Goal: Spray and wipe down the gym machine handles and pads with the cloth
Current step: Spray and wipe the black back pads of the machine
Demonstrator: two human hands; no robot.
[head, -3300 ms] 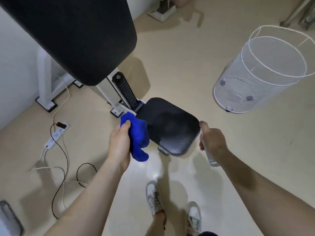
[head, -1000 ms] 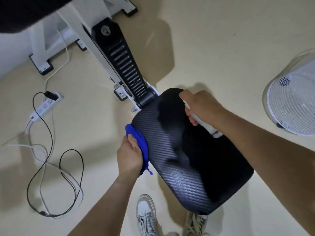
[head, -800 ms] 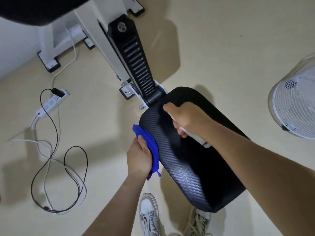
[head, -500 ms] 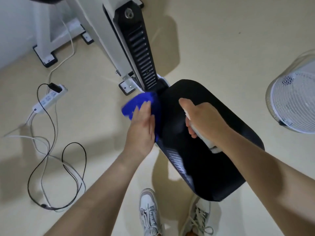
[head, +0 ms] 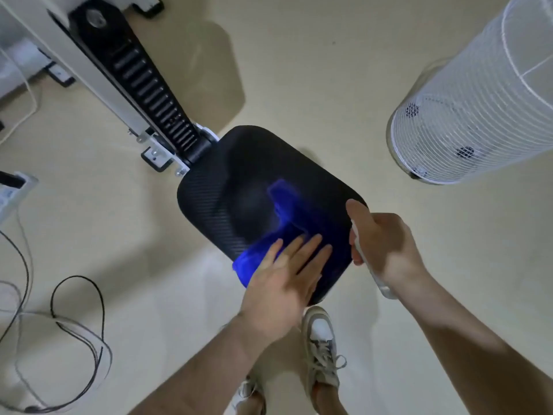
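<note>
Blue cloth, blurred, is being pressed onto the black seat pad by the left hand, fingers straight and flat. White spray bottle is being gripped by the right hand at the pad's right edge. A white fan is being seen on the floor, apart to the right.

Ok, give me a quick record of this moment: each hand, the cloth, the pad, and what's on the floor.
left hand: fingers straight, pressing the cloth onto the pad
right hand: grips the spray bottle beside the pad's right edge
cloth: blue, motion-blurred, on the pad's near half
pad: black, textured, joined to the slotted bar
floor: wire basket at right, cables at left
</note>
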